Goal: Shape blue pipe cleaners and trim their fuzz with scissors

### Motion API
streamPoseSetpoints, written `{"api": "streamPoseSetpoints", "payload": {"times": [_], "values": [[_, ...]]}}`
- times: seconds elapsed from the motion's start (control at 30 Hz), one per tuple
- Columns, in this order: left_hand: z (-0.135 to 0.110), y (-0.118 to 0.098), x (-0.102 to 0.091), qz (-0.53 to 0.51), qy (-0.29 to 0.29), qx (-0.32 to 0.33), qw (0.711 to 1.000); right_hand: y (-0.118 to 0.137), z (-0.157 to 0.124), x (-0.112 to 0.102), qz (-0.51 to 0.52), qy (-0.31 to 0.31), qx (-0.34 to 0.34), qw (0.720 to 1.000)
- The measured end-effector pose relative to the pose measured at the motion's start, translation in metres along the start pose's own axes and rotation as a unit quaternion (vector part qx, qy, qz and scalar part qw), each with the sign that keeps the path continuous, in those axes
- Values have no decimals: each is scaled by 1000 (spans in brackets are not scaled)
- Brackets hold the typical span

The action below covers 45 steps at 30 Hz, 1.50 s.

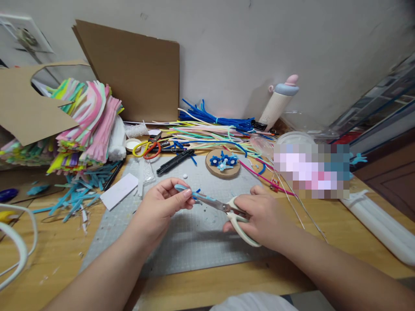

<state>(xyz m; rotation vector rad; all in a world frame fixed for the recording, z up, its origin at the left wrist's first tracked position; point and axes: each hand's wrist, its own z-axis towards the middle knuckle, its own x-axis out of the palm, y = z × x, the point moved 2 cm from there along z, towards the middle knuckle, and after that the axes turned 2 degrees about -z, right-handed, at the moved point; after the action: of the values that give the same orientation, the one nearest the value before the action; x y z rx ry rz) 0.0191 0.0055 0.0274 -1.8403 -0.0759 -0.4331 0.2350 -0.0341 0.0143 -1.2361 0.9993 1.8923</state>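
Note:
My left hand (170, 199) pinches a short light blue pipe cleaner (182, 187) between thumb and fingers, with a dark blue bit showing beside the fingertips. In my right hand (259, 214) is a pair of scissors (240, 224) with off-white handles, its blades pointing left at the pinched piece. Light blue also shows along the blades; whether they are cutting I cannot tell. Both hands are above a grey cutting mat (181, 250). Beyond them, a round cardboard disc (223, 172) carries several small blue flowers (225, 160) with white centres.
Bundled pastel pipe cleaners (94, 121) stand at left near scattered blue offcuts (73, 196). Loose coloured stems (207, 134) lie along the back with yellow-and-orange scissors (147, 149) and a black cutter (175, 162). A white card (119, 191) and a white roll (379, 224) flank the mat.

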Motion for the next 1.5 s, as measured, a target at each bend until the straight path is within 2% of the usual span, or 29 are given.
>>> {"api": "streamPoseSetpoints", "payload": {"times": [0.53, 0.8, 1.5], "values": [[0, 0, -2, -25, 11, -8, 1000, 0, -2, 2, 0, -8, -8, 1000], [0, 2, -1, -54, 17, -29, 998, 1, 1, -2, -22, -45, -16, 999], [0, 2, 1, -80, 37, -55, 995, 2, 1, -2, -23, -38, -28, 999]]}}
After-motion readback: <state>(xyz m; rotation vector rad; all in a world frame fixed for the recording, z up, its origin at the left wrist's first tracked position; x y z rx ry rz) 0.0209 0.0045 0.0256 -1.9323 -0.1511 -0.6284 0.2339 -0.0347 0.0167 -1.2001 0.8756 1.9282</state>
